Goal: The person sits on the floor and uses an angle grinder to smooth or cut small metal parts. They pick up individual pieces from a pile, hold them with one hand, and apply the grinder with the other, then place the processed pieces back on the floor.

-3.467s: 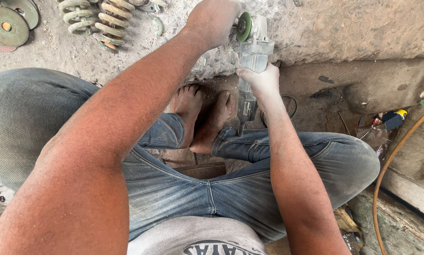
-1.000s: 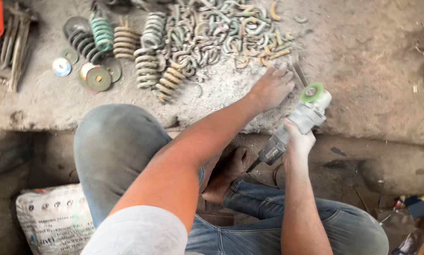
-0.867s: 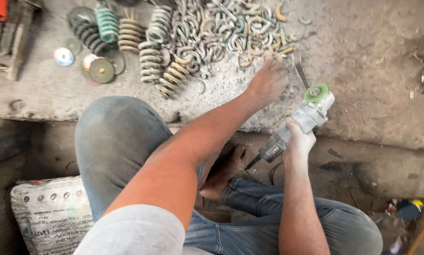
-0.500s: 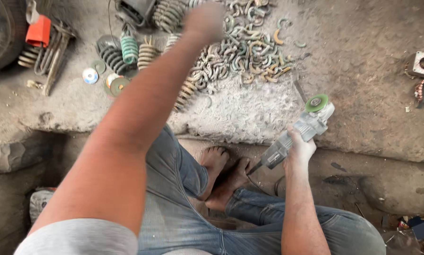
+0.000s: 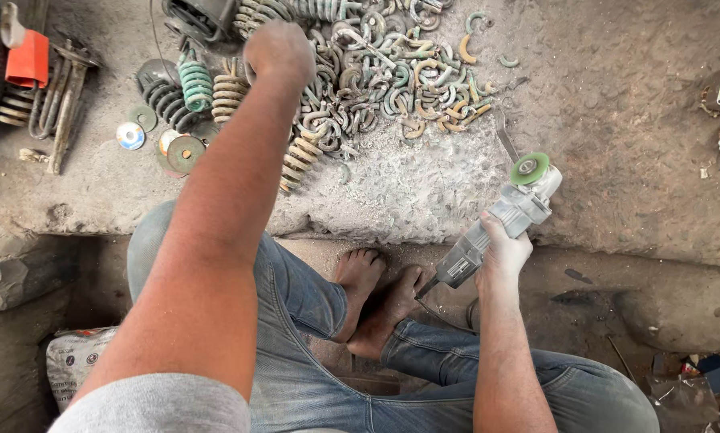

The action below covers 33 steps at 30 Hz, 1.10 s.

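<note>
Right hand holds the grinder near; left hand reaches far to the springs.

The right hand (image 5: pixel 500 255) is wrapped firmly around the angle grinder (image 5: pixel 500 220), whose long axis points far-right, green disc (image 5: pixel 530 168) up. Farther and to the left, the left hand (image 5: pixel 278 50) is over the coil springs (image 5: pixel 215 92); its fingers are hidden, so I cannot tell its grip.

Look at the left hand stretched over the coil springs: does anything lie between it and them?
Nothing visible does. The left hand hovers closed right above the coil springs and the heap of cut spring pieces, with open space around it. The right hand holds the angle grinder well off to the side.
</note>
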Each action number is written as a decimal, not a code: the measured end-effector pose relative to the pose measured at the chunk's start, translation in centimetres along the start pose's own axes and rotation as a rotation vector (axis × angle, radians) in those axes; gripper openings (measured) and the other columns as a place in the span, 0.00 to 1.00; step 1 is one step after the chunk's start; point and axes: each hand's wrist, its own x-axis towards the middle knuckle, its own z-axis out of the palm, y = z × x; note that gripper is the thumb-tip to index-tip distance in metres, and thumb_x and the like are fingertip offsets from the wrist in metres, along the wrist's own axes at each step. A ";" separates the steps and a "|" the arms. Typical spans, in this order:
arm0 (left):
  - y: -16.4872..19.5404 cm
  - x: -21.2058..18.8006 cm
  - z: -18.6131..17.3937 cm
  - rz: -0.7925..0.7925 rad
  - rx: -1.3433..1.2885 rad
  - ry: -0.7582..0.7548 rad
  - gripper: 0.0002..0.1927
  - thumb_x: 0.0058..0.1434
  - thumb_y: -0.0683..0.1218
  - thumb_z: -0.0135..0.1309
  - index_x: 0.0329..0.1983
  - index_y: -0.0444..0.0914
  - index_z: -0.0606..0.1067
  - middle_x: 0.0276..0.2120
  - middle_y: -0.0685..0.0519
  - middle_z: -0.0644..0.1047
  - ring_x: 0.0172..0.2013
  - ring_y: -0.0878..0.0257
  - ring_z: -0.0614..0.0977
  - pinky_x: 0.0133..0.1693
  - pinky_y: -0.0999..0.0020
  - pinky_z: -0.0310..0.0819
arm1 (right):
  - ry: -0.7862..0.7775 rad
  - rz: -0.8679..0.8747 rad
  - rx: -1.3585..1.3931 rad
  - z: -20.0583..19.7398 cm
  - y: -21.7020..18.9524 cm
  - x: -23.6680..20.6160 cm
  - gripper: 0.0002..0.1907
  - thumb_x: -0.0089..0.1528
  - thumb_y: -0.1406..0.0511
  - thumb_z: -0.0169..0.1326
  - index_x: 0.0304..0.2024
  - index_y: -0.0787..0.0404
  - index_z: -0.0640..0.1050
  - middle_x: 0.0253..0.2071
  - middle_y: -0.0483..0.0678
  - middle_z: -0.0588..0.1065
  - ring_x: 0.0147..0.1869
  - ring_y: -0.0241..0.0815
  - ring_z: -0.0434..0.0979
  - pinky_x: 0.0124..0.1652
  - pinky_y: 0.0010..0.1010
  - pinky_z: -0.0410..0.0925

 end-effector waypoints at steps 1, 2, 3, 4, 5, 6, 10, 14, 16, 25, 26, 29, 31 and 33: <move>0.4 -0.2 0.3 -0.021 0.014 -0.020 0.11 0.62 0.46 0.57 0.45 0.37 0.82 0.46 0.42 0.81 0.41 0.47 0.85 0.35 0.45 0.87 | -0.006 -0.002 0.004 0.1 0.0 -0.1 0.18 0.57 0.72 0.61 0.49 0.67 0.75 0.44 0.50 0.77 0.44 0.43 0.82 0.42 0.44 0.82; 0.6 -0.3 0.5 -0.001 0.049 0.001 0.11 0.61 0.46 0.57 0.43 0.38 0.82 0.45 0.42 0.81 0.40 0.47 0.85 0.34 0.45 0.86 | -0.001 0.001 -0.014 0.1 0.0 -0.1 0.18 0.57 0.72 0.61 0.49 0.68 0.75 0.44 0.51 0.77 0.44 0.44 0.82 0.42 0.44 0.82; 0.8 -0.1 0.9 0.018 0.083 0.025 0.10 0.59 0.45 0.58 0.42 0.38 0.82 0.44 0.42 0.81 0.38 0.47 0.85 0.33 0.46 0.85 | 0.002 0.002 -0.032 0.0 0.1 -0.2 0.18 0.57 0.72 0.61 0.49 0.68 0.75 0.44 0.51 0.77 0.44 0.44 0.82 0.42 0.44 0.81; 0.9 0.3 1.2 0.039 0.115 0.052 0.09 0.58 0.45 0.58 0.41 0.39 0.82 0.43 0.42 0.81 0.37 0.47 0.85 0.32 0.46 0.85 | 0.005 -0.001 -0.048 -0.1 0.1 -0.1 0.18 0.57 0.71 0.61 0.50 0.68 0.75 0.44 0.51 0.76 0.44 0.45 0.82 0.43 0.44 0.81; 1.1 0.9 1.5 0.161 0.089 0.146 0.08 0.61 0.44 0.57 0.40 0.40 0.83 0.42 0.42 0.82 0.39 0.47 0.85 0.36 0.48 0.84 | 0.007 -0.010 -0.056 -0.3 0.1 -0.1 0.19 0.57 0.71 0.62 0.50 0.68 0.75 0.45 0.51 0.77 0.44 0.44 0.82 0.44 0.42 0.80; 1.4 1.8 1.8 0.282 0.062 0.241 0.07 0.64 0.43 0.55 0.40 0.41 0.84 0.42 0.41 0.83 0.42 0.47 0.85 0.41 0.51 0.83 | 0.009 -0.021 -0.064 -0.4 0.3 0.0 0.20 0.56 0.71 0.63 0.51 0.68 0.76 0.45 0.51 0.78 0.45 0.43 0.82 0.45 0.39 0.80; 2.2 6.0 3.3 0.738 -0.068 0.616 0.11 0.62 0.41 0.55 0.46 0.41 0.81 0.46 0.45 0.82 0.52 0.47 0.81 0.53 0.50 0.76 | 0.037 -0.005 -0.092 -1.5 0.8 0.5 0.22 0.56 0.70 0.64 0.53 0.65 0.77 0.47 0.49 0.79 0.46 0.39 0.82 0.45 0.31 0.75; 2.4 7.8 4.5 0.743 0.048 0.867 0.16 0.65 0.46 0.47 0.53 0.44 0.80 0.51 0.48 0.79 0.55 0.49 0.76 0.54 0.47 0.65 | 0.049 -0.040 -0.034 -2.1 1.3 1.3 0.20 0.53 0.72 0.64 0.49 0.67 0.79 0.43 0.49 0.80 0.42 0.40 0.82 0.42 0.32 0.75; 2.3 8.0 4.6 0.692 0.044 0.653 0.16 0.66 0.43 0.51 0.56 0.40 0.79 0.48 0.45 0.79 0.53 0.48 0.77 0.52 0.46 0.67 | 0.063 -0.047 -0.005 -2.2 1.7 1.5 0.18 0.53 0.73 0.65 0.46 0.69 0.79 0.40 0.49 0.80 0.38 0.42 0.80 0.39 0.35 0.74; 3.3 4.4 -1.0 0.539 -0.795 0.661 0.22 0.56 0.38 0.66 0.53 0.33 0.73 0.49 0.42 0.77 0.49 0.44 0.78 0.48 0.50 0.75 | 0.051 -0.101 -0.009 -1.2 1.5 1.5 0.15 0.55 0.72 0.64 0.45 0.67 0.80 0.38 0.47 0.80 0.36 0.38 0.79 0.37 0.32 0.72; 3.6 3.5 -2.5 0.597 -0.933 0.594 0.21 0.58 0.38 0.67 0.53 0.34 0.73 0.49 0.45 0.79 0.49 0.48 0.80 0.50 0.53 0.77 | 0.032 -0.113 0.007 -0.9 1.2 1.3 0.15 0.55 0.72 0.64 0.45 0.67 0.79 0.38 0.46 0.79 0.36 0.38 0.79 0.37 0.32 0.72; 4.4 -0.1 -7.7 0.776 -1.261 0.341 0.20 0.63 0.38 0.66 0.55 0.39 0.74 0.50 0.52 0.81 0.52 0.60 0.84 0.56 0.64 0.81 | -0.017 -0.159 0.032 -0.3 -0.4 -0.1 0.16 0.55 0.73 0.64 0.45 0.67 0.79 0.39 0.45 0.79 0.37 0.37 0.79 0.38 0.32 0.73; 4.8 -4.4 -9.3 0.823 -1.265 0.188 0.22 0.58 0.39 0.67 0.54 0.41 0.74 0.49 0.55 0.79 0.51 0.65 0.83 0.56 0.68 0.83 | -0.019 -0.191 0.002 0.0 -1.9 -1.3 0.16 0.54 0.73 0.64 0.46 0.67 0.79 0.39 0.46 0.79 0.38 0.37 0.80 0.39 0.32 0.73; 5.0 -9.1 -9.5 0.888 -1.225 0.155 0.25 0.53 0.41 0.71 0.52 0.41 0.72 0.48 0.55 0.78 0.50 0.64 0.82 0.54 0.67 0.82 | -0.073 -0.240 0.063 0.1 -3.5 -2.5 0.19 0.54 0.74 0.64 0.48 0.65 0.78 0.40 0.45 0.79 0.40 0.37 0.80 0.41 0.31 0.73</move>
